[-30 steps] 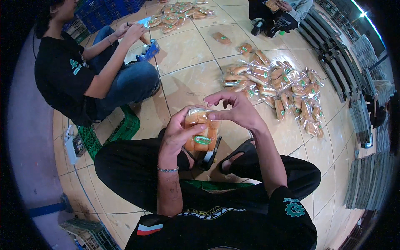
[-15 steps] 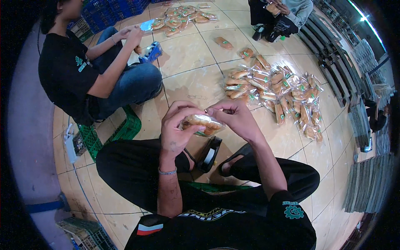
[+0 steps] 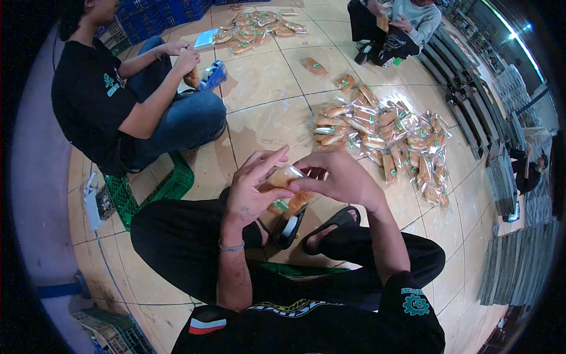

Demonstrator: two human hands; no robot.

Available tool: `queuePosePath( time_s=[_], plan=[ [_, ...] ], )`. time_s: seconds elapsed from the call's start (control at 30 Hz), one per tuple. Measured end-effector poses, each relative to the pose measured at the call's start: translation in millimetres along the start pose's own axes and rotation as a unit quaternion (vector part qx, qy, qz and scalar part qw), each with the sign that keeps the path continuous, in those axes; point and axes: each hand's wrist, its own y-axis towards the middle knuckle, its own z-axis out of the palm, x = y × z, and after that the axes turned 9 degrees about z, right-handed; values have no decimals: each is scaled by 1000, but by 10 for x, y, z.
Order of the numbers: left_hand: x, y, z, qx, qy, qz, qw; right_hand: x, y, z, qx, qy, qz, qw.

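Observation:
Between my hands is a clear plastic bag of bread rolls (image 3: 289, 176) with a small green label on its lower part. My left hand (image 3: 253, 186) closes round the left side of the bag, thumb in front. On the right side and top, my right hand (image 3: 336, 177) grips the wrapping with thumb and fingers. Part of the bag is hidden by the fingers. Just beneath it on the floor stands a black tape dispenser (image 3: 288, 229) with a pale roll, between my feet.
A heap of bagged bread (image 3: 389, 135) lies ahead to the right, and another pile (image 3: 256, 29) farther off. One person (image 3: 135, 100) sits at left by a blue tape dispenser (image 3: 212, 75); another (image 3: 401, 26) sits far right. A green crate (image 3: 177, 177) and stacked trays (image 3: 519, 259) flank me.
The bread bag has tilted from lying sideways to a steeper angle, its label now showing lower. My right hand has moved from pinching the bag's edge to gripping its side.

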Motion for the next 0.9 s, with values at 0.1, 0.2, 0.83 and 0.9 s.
queuePosePath(
  time_s=[0.1, 0.2, 0.83, 0.9],
  plan=[
    [-84, 21, -1, 23, -15, -120, 992, -175, 99, -21, 109, 0, 68, 992],
    [35, -68, 15, 76, -24, -154, 985, -338, 187, 27, 242, 45, 67, 967],
    [479, 8, 87, -114, 14, -222, 968, -3581, 323, 966, -147, -342, 350, 859],
    [487, 10, 100, -103, 23, -227, 968, -3662, 218, 1170, -224, -350, 320, 851]
  ],
)
